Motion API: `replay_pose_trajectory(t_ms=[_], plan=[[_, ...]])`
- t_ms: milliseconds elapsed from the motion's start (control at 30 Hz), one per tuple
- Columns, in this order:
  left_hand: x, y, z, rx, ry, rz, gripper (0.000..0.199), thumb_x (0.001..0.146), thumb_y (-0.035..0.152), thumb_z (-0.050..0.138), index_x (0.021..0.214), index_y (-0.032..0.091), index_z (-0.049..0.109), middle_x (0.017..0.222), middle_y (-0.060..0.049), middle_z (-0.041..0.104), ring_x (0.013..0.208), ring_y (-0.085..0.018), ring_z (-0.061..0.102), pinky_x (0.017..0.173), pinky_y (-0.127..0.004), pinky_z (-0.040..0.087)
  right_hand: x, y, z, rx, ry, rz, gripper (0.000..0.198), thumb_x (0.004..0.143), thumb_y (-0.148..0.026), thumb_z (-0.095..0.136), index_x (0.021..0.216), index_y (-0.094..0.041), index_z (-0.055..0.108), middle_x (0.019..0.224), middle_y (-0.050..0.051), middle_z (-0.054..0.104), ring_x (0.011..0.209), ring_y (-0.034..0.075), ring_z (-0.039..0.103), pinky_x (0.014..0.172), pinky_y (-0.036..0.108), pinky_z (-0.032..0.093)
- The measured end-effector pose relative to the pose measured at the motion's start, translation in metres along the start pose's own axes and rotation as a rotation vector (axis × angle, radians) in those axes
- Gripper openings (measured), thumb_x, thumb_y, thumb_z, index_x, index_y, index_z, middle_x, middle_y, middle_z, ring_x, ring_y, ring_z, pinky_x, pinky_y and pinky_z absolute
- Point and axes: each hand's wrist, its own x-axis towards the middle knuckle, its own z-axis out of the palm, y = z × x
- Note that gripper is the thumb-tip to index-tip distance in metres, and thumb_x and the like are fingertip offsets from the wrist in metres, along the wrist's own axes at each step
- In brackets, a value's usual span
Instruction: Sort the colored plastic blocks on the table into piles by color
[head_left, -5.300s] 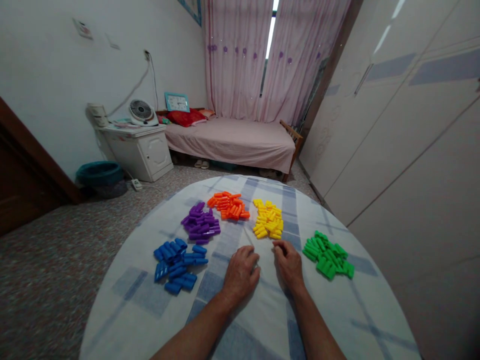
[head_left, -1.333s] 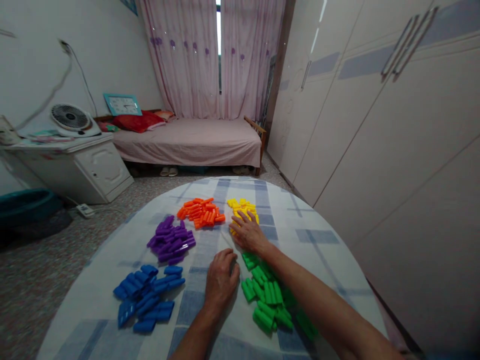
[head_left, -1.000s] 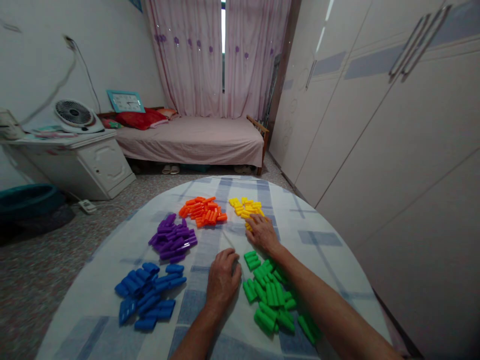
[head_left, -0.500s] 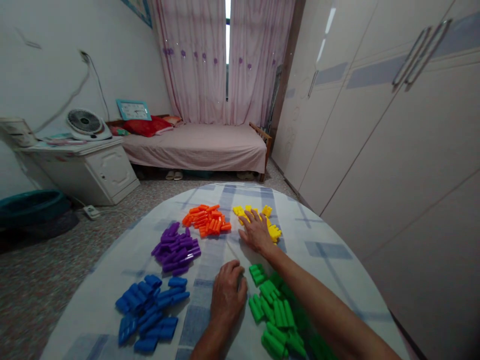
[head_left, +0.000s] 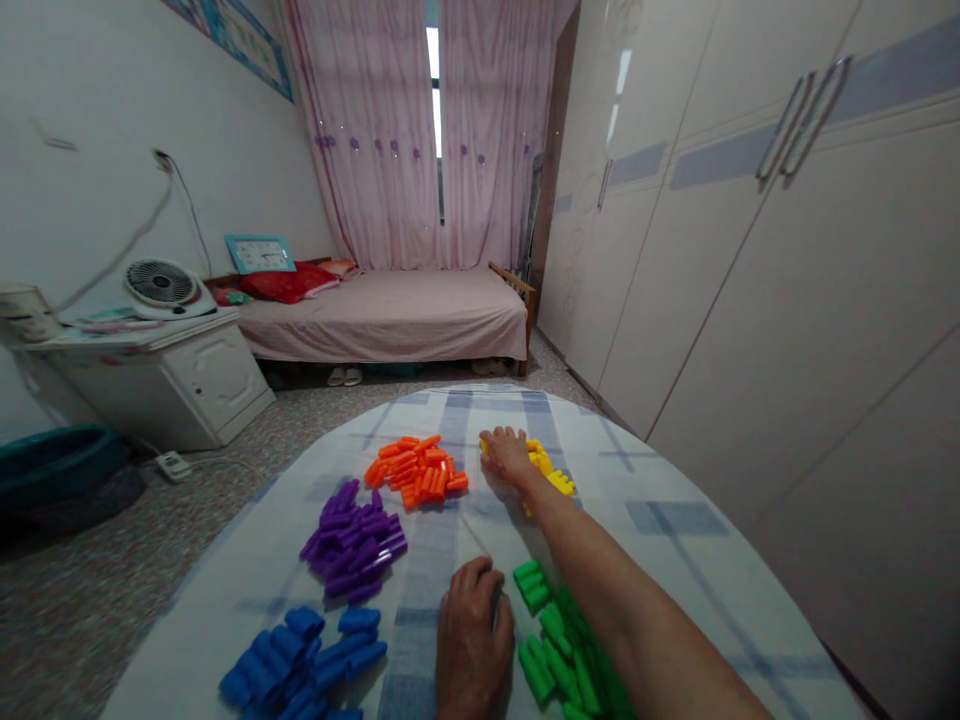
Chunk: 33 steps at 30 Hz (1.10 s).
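Observation:
My right hand [head_left: 506, 458] reaches over the far side of the table. Its slightly separated fingers bend down onto the left part of a pile of yellow plastic pieces [head_left: 559, 482], partly covering them. No piece shows lifted. My left hand [head_left: 474, 635] rests on the tablecloth near the middle, fingers loosely bent and thumb apart, with nothing visible in it. Just right of it lie green ribbed plastic pieces [head_left: 536, 668], partly hidden under my right forearm. Orange pieces [head_left: 424, 470], purple pieces [head_left: 356, 545] and blue pieces [head_left: 281, 665] form separate piles along the left.
The round table wears a white and blue checked cloth [head_left: 652, 590]. Beyond it stands a bed [head_left: 390, 315], with a wardrobe [head_left: 720, 330] along the right. A white cabinet [head_left: 214, 385] carrying a fan [head_left: 166, 285] and a teal tub [head_left: 64, 465] are at left.
My right hand has shifted toward the far left part of the yellow pile, its fingers more bent than before. My left hand stays resting on the cloth. The camera view has tilted up slightly.

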Motion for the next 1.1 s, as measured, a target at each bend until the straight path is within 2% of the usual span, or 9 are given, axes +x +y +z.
replay_pose_trajectory(t_ms=[133, 467, 533, 633, 767, 833, 933, 1100], plan=[[0.001, 0.001, -0.001, -0.003, 0.011, 0.013, 0.025, 0.079, 0.016, 0.049, 0.096, 0.020, 0.066, 0.110, -0.010, 0.062, 0.104, -0.025, 0.058, 0.088, -0.043, 0.050, -0.012, 0.019, 0.000, -0.004, 0.005, 0.054, 0.036, 0.086, -0.033, 0.044, 0.121, -0.025, 0.050, 0.117, 0.012, 0.055, 0.110, 0.028, 0.047, 0.089, 0.046, 0.033], [0.001, -0.001, 0.000, 0.007, 0.001, 0.010, 0.024, 0.077, 0.016, 0.050, 0.095, 0.020, 0.066, 0.110, -0.009, 0.062, 0.105, -0.024, 0.057, 0.089, -0.043, 0.049, -0.047, 0.060, -0.008, -0.007, 0.042, 0.148, 0.035, 0.086, -0.031, 0.046, 0.119, -0.023, 0.053, 0.112, 0.012, 0.059, 0.108, 0.027, 0.049, 0.090, 0.045, 0.031], [0.001, -0.001, 0.000, 0.009, -0.003, 0.007, 0.024, 0.077, 0.016, 0.050, 0.096, 0.020, 0.066, 0.110, -0.009, 0.062, 0.105, -0.024, 0.057, 0.089, -0.043, 0.049, -0.055, 0.063, -0.013, -0.007, 0.067, 0.152, 0.037, 0.087, -0.034, 0.045, 0.121, -0.022, 0.052, 0.118, 0.013, 0.057, 0.111, 0.028, 0.047, 0.093, 0.046, 0.030], [0.002, -0.001, -0.001, 0.005, -0.004, 0.014, 0.024, 0.078, 0.017, 0.051, 0.096, 0.020, 0.066, 0.110, -0.009, 0.062, 0.104, -0.024, 0.057, 0.089, -0.043, 0.049, -0.075, 0.059, -0.018, 0.027, 0.144, 0.045, 0.045, 0.088, -0.042, 0.044, 0.129, -0.023, 0.047, 0.133, 0.011, 0.048, 0.126, 0.028, 0.035, 0.101, 0.047, 0.023], [0.002, 0.000, -0.002, 0.010, -0.017, 0.011, 0.024, 0.078, 0.017, 0.051, 0.096, 0.020, 0.066, 0.110, -0.009, 0.062, 0.104, -0.024, 0.057, 0.090, -0.043, 0.048, -0.113, 0.045, -0.016, 0.134, 0.170, -0.339, 0.045, 0.084, -0.045, 0.051, 0.126, -0.028, 0.050, 0.135, 0.006, 0.047, 0.132, 0.026, 0.028, 0.107, 0.045, 0.015], [0.003, 0.001, -0.002, 0.013, -0.022, 0.006, 0.024, 0.078, 0.017, 0.051, 0.096, 0.019, 0.066, 0.110, -0.009, 0.062, 0.105, -0.024, 0.057, 0.091, -0.043, 0.048, -0.129, 0.042, -0.011, 0.136, 0.139, -0.422, 0.041, 0.083, -0.043, 0.054, 0.122, -0.028, 0.053, 0.132, 0.005, 0.049, 0.132, 0.026, 0.028, 0.108, 0.045, 0.014], [0.003, 0.001, -0.003, 0.013, -0.028, 0.010, 0.024, 0.079, 0.017, 0.050, 0.097, 0.019, 0.066, 0.110, -0.009, 0.061, 0.105, -0.024, 0.056, 0.091, -0.043, 0.048, -0.135, 0.045, -0.004, 0.101, 0.145, -0.382, 0.032, 0.086, -0.036, 0.050, 0.115, -0.026, 0.057, 0.125, 0.006, 0.053, 0.131, 0.025, 0.031, 0.108, 0.045, 0.014], [0.003, -0.001, -0.003, 0.020, -0.027, 0.024, 0.023, 0.079, 0.017, 0.051, 0.096, 0.019, 0.066, 0.110, -0.008, 0.061, 0.104, -0.023, 0.057, 0.091, -0.041, 0.048, -0.115, 0.059, 0.002, 0.054, 0.192, -0.242, 0.029, 0.087, -0.032, 0.048, 0.112, -0.022, 0.059, 0.125, 0.008, 0.054, 0.130, 0.026, 0.032, 0.107, 0.046, 0.018]])
